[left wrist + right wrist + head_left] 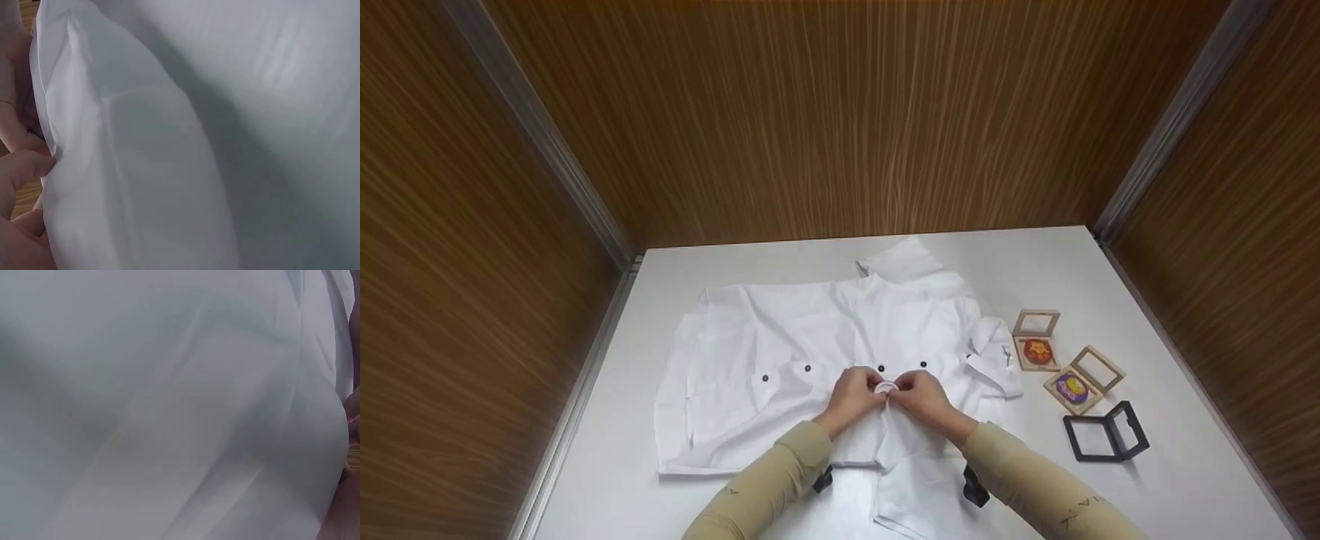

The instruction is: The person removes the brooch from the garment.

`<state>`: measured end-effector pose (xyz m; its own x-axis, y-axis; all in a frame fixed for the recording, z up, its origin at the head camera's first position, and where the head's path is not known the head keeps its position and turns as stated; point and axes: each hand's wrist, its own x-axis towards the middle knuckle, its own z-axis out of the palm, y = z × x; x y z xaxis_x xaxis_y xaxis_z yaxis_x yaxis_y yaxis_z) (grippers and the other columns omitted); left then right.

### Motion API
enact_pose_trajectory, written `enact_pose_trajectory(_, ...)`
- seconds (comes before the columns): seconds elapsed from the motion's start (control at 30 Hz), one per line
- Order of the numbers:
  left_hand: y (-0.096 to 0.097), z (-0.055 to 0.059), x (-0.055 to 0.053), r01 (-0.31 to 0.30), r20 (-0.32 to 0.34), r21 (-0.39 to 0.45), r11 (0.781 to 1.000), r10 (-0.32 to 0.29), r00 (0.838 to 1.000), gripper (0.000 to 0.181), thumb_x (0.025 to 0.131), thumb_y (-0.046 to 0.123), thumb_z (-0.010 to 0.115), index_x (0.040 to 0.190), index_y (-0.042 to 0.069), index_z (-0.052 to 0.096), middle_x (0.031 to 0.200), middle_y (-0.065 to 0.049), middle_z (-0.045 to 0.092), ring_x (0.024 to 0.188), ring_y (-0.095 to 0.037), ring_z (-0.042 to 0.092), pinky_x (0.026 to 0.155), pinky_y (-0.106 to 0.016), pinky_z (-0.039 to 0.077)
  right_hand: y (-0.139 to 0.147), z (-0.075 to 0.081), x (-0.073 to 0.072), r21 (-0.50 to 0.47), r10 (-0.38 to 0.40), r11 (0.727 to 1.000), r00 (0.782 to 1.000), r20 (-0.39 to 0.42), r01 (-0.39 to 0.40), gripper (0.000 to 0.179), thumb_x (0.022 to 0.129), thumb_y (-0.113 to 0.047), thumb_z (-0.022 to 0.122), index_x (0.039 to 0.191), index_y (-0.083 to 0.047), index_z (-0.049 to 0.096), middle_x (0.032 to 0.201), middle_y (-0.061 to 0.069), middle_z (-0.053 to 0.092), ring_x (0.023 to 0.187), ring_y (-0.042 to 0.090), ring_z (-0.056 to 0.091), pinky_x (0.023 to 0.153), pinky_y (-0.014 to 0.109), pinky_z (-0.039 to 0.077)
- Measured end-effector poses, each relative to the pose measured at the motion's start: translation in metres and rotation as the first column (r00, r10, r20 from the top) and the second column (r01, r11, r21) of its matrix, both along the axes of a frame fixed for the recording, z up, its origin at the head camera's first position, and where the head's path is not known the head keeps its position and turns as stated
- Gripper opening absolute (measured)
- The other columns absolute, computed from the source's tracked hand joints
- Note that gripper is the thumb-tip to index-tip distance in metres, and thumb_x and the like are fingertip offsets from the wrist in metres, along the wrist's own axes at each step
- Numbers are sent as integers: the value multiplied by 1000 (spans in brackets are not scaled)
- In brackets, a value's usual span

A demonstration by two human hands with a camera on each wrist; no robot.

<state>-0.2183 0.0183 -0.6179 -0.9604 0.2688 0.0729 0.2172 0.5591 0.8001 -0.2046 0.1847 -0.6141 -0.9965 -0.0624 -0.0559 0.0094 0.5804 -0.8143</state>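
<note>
A white shirt [810, 322] with several dark buttons down its front lies spread on the table, its collar to the right. At the near edge of its front, my left hand [853, 397] pinches the raised cloth between thumb and fingers. My right hand [921, 397] pinches the same edge from the other side, close to the left fingertips. A small pale curved shape shows between both hands; whether it is folded cloth or a separate thing I cannot tell. In the left wrist view the lifted white cloth [129, 169] hides most of the fingers. Cloth also fills the right wrist view.
Right of the shirt stand two open wooden cases, one with a red-orange round piece [1038, 351], one with a purple-yellow round piece [1072, 388]. An open black frame [1091, 438] is nearer me. Brown wood-grain panels [840, 120] enclose the white table [675, 262].
</note>
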Motion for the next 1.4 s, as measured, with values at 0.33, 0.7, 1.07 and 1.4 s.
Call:
enact_pose_trajectory(0.33,-3,3,0,17,52,-13,1000,-16,999,13,82,6,82,91,-3,80,81,-13,75,70,-7,53,66,-20,47,6,-2,2,-79,60,995,997,-51,-64,13,83,-13,74,77,-1,74,69,0,68,68,11,57,65,25,47)
enact_pose_trajectory(0.7,-3,8,1,44,109,2,999,-44,993,20,87,12,83,101,-2,78,92,-14,80,81,-17,73,72,-18,57,13,1,-1,-116,-12,993,997,72,21,9,87,-4,68,83,4,72,69,-1,65,64,8,55,61,18,46)
enact_pose_trajectory(1.07,0,13,0,50,83,60,997,-55,995,22,87,11,82,103,-3,76,91,-15,78,75,-5,59,69,-16,52,12,7,-2,-158,-55,985,995,82,68,12,88,0,63,88,9,71,70,3,67,57,4,53,55,16,45)
enact_pose_trajectory(1.4,1,14,1,16,64,54,998,-20,998,23,89,14,83,102,-3,76,89,-13,76,74,-5,56,69,-18,52,5,9,0,-178,-104,976,989,108,122,13,86,-1,64,88,8,72,73,8,71,58,6,57,56,17,47)
